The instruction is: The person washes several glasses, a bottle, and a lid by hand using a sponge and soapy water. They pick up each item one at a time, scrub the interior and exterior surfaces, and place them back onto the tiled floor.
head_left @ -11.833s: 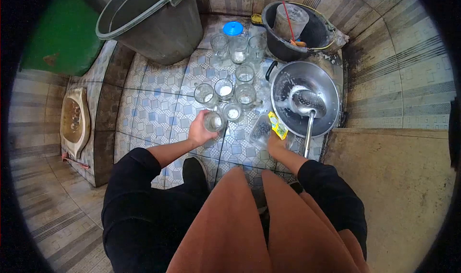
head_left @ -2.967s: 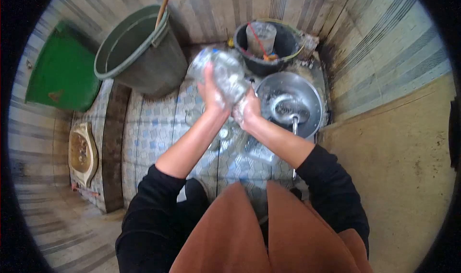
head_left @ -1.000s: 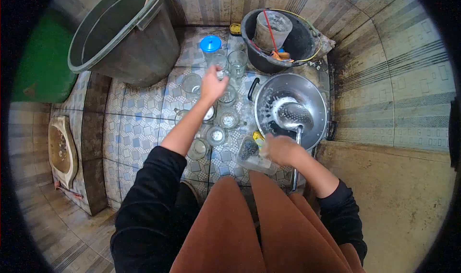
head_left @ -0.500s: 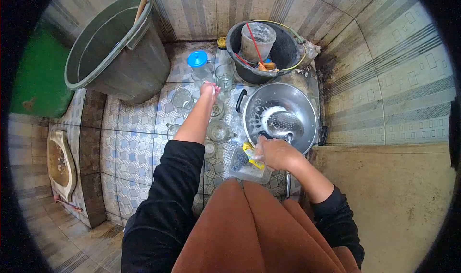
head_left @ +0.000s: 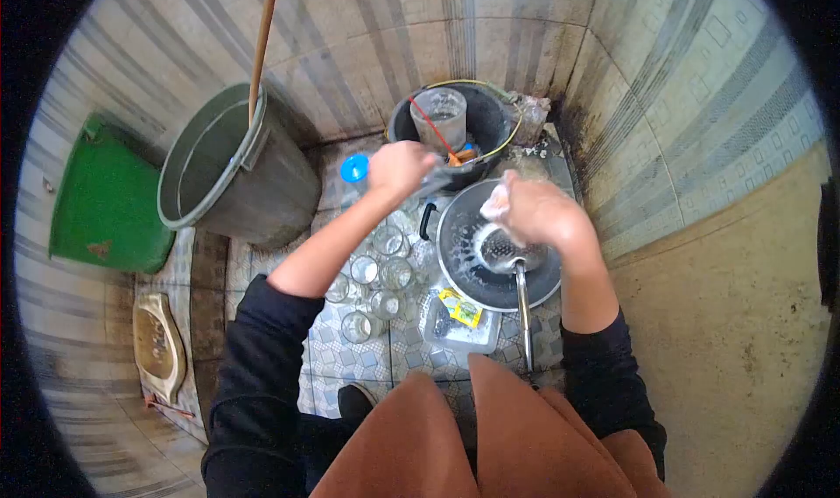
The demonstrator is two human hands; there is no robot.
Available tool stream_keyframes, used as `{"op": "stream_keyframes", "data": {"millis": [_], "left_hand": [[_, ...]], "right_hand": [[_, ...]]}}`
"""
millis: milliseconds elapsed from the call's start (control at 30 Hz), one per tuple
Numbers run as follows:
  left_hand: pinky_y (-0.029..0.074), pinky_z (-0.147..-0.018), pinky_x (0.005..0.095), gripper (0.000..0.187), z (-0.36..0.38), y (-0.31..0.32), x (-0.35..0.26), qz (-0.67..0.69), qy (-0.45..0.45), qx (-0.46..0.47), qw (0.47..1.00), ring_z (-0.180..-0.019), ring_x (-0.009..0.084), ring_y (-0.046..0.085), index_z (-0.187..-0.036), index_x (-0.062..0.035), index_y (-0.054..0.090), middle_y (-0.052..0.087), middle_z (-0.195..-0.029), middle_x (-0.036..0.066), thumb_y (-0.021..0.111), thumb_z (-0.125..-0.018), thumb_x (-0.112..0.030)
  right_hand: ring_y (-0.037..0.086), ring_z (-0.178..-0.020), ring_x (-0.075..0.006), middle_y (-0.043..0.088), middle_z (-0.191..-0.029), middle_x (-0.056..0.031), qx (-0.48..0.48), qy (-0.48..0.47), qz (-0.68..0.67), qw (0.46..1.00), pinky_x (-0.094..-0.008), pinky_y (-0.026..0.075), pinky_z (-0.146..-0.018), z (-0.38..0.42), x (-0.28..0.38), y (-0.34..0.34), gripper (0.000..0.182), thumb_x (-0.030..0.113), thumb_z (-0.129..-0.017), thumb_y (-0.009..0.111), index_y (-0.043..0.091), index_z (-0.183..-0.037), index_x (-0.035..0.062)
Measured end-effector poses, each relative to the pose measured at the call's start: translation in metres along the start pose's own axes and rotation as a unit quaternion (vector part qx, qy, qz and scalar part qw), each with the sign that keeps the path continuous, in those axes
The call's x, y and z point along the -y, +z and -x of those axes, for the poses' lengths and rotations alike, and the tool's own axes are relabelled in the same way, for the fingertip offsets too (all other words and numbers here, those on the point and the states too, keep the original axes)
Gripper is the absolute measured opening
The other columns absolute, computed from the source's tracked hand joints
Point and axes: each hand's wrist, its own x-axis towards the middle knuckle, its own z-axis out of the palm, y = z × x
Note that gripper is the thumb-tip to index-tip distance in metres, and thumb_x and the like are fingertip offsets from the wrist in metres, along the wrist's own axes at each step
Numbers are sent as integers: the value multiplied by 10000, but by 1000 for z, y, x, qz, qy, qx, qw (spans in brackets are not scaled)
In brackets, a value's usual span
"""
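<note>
My left hand [head_left: 402, 167] is raised over the glassware, its fingers closed on a clear glass mug [head_left: 430, 185] blurred by motion. Soapy white foam covers a scrubbing pad [head_left: 495, 204] gripped in my right hand [head_left: 538, 211], above the large metal pan [head_left: 455, 275]. In that pan rests a perforated skimmer [head_left: 522, 301], its long handle jutting out over the near rim. Several glass mugs [head_left: 395, 273] stand on the tiles below my left forearm. A pitcher with a blue lid [head_left: 354, 168] is just left of my left hand.
A clear plastic tub [head_left: 451, 333] with a yellow packet [head_left: 460, 307] sits in front of the pan. Behind are a black basin [head_left: 494, 130] holding a cloudy container [head_left: 437, 122], and a tall grey bin [head_left: 280, 183] with a wooden stick. A squat toilet [head_left: 160, 349] is at left.
My left hand has lifted a glass mug from the group and moved right. My right hand has risen from the yellow packet to above the pan, with the foamy pad. The view has tilted up.
</note>
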Motion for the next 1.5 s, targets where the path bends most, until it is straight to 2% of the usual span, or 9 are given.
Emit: {"op": "stream_keyframes", "data": {"millis": [367, 600, 733, 933, 1033, 1167, 1233, 1400, 1500], "left_hand": [[366, -641, 351, 161, -60, 51, -158, -254, 319, -60, 911, -578, 184, 578, -572, -143, 610, 599, -588, 47, 507, -685, -191], [374, -678, 380, 283, -40, 15, -82, 98, 76, 4, 992, -673, 219, 563, -729, -95, 606, 585, -678, 96, 506, -751, -359], [326, -543, 189, 253, 13, -17, -29, 533, 25, 119, 838, -607, 24, 345, -709, -78, 483, 388, -642, -77, 667, -695, -250], [303, -511, 230, 436, 98, -64, -1, 387, 35, 4, 922, -591, 70, 353, -585, -83, 394, 370, -598, -44, 801, -436, -130], [316, -598, 338, 362, 123, -82, -1, 97, 268, -157, 945, -660, 230, 434, -599, -88, 458, 434, -602, 38, 742, -377, -122], [289, -640, 355, 310, 138, -82, 17, 130, 241, -153, 950, -679, 218, 436, -575, -105, 462, 432, -611, 16, 715, -399, -138], [272, -653, 365, 268, 139, -90, 19, 66, 287, -182, 938, -668, 202, 429, -557, -123, 472, 427, -605, 1, 702, -420, -148], [295, -714, 336, 192, 129, -101, 47, 58, 338, -142, 929, -660, 174, 427, -543, -123, 472, 432, -593, -15, 654, -484, -117], [301, -700, 330, 139, 127, -102, 43, 21, 394, -152, 906, -646, 173, 423, -539, -119, 475, 419, -573, -13, 603, -513, -71]], "right_hand": [[488, -902, -391, 450, -1030, -283, -308, 274, -171, 895, -408, 398, -796, 28, -57, -45, 458, 138, -683, 563, 334, -1038, -38], [516, -865, -338, 525, -881, -203, -362, 153, -195, 899, -387, 412, -749, 18, -63, -40, 385, 122, -600, 666, 451, -896, 3], [549, -782, -303, 560, -787, -160, -390, -9, -194, 900, -360, 432, -700, 12, -31, -28, 323, 108, -570, 683, 510, -841, 70], [564, -743, -285, 578, -791, -139, -243, -304, 8, 921, -334, 451, -672, -25, 47, 36, 280, 156, -545, 686, 582, -785, 56], [542, -868, -252, 558, -921, -107, -326, -426, -169, 827, -319, 440, -723, -64, 74, 107, 420, 106, -645, 616, 486, -1040, 43], [493, -927, -182, 524, -1005, -89, -136, -465, -373, 791, -288, 384, -807, -29, 117, 58, 280, 121, -708, 552, 515, -975, 48], [477, -886, -165, 523, -971, -59, 111, -222, -679, 691, -294, 376, -803, -25, 128, 58, 287, 168, -706, 549, 514, -972, 66], [518, -842, -205, 546, -897, -87, -294, -437, -230, 818, -320, 399, -750, -37, 145, 62, 218, 109, -729, 476, 530, -938, 77], [522, -833, -208, 542, -906, -80, -284, -421, -257, 822, -324, 407, -743, -60, 141, 81, 230, 111, -742, 466, 516, -963, 69]]}}
